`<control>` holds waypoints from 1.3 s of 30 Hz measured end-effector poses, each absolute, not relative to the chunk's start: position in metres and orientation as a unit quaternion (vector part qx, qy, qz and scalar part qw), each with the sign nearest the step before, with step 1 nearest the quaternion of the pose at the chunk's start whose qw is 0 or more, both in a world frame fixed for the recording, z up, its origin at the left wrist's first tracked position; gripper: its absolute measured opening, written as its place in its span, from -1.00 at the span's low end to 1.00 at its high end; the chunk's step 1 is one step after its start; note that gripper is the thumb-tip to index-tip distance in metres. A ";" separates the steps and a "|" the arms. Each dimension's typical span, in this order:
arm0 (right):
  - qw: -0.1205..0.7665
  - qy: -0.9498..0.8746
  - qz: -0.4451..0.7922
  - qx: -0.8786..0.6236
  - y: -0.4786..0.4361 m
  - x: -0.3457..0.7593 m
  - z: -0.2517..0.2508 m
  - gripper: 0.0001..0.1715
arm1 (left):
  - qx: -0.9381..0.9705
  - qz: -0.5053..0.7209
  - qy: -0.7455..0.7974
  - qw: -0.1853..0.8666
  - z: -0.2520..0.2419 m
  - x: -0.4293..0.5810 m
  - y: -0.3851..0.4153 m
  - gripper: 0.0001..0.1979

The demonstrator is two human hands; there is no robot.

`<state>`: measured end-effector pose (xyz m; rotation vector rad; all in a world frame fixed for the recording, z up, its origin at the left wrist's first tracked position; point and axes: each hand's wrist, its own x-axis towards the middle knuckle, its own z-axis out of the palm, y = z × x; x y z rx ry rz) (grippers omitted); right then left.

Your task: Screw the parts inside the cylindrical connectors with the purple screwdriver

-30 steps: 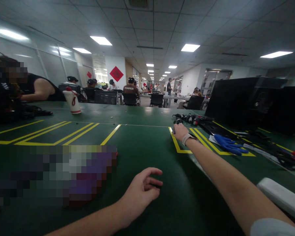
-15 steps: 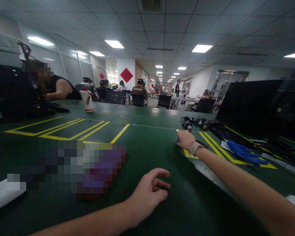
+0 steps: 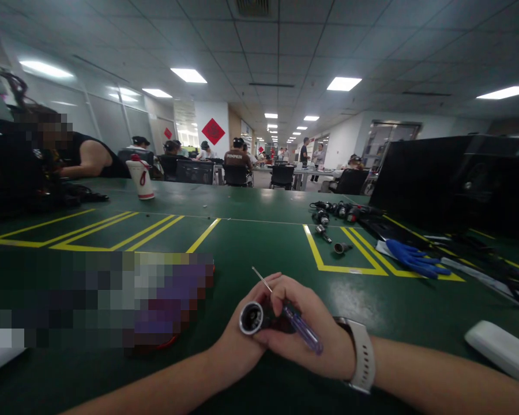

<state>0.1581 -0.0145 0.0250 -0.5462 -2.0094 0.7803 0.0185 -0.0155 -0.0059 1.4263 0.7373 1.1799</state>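
My right hand (image 3: 313,328), wearing a pale watch strap, is closed around a screwdriver (image 3: 303,328) with a clear purple handle. Its thin metal shaft points up and to the left. Between my two hands sits a dark cylindrical part (image 3: 251,318) with a bright metal rim, its open end facing me; small pieces show inside. My left hand (image 3: 242,340) cups this part from the left, its fingers mostly hidden behind it. The right thumb lies against the underside of the part.
Two small metal fittings (image 3: 341,248) lie in a yellow-taped area, near dark cabled parts (image 3: 322,217). Right of them are a blue glove (image 3: 415,259) and a black monitor (image 3: 441,178). A blurred purple object (image 3: 173,300) lies left; a white cup (image 3: 140,178) stands behind. A person (image 3: 90,153) sits far left.
My right hand has come back from the taped area to my left hand, bringing the screwdriver. My left hand, empty before, is now around the cylindrical part. Two metal fittings are now uncovered.
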 end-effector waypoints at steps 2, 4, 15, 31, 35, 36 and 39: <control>0.448 -0.795 0.348 -0.215 -0.014 0.159 0.023 -0.64 | 0.624 0.486 0.311 0.527 -0.003 0.017 -0.014 -0.69; 0.455 -0.780 0.370 -0.219 -0.012 0.161 0.021 -0.64 | 0.648 0.476 0.313 0.505 -0.001 0.014 -0.011 -0.73; 0.436 -0.794 0.356 -0.230 -0.002 0.169 0.015 -0.71 | 0.716 0.401 0.298 0.488 0.004 0.000 0.003 -0.68; 0.442 -0.744 0.441 -0.238 -0.017 0.180 0.042 -0.52 | 0.747 0.447 0.377 0.317 -0.006 -0.002 0.004 -0.90; 0.414 -0.792 0.363 -0.263 -0.026 0.177 0.046 -0.52 | 0.774 0.392 0.382 0.319 -0.006 -0.001 -0.002 -0.91; 0.413 -0.795 0.356 -0.265 -0.026 0.176 0.046 -0.51 | 0.775 0.381 0.388 0.321 -0.005 0.000 -0.004 -0.90; 0.416 -0.778 0.383 -0.274 -0.024 0.177 0.045 -0.51 | 0.766 0.377 0.406 0.325 -0.003 0.004 -0.008 -0.82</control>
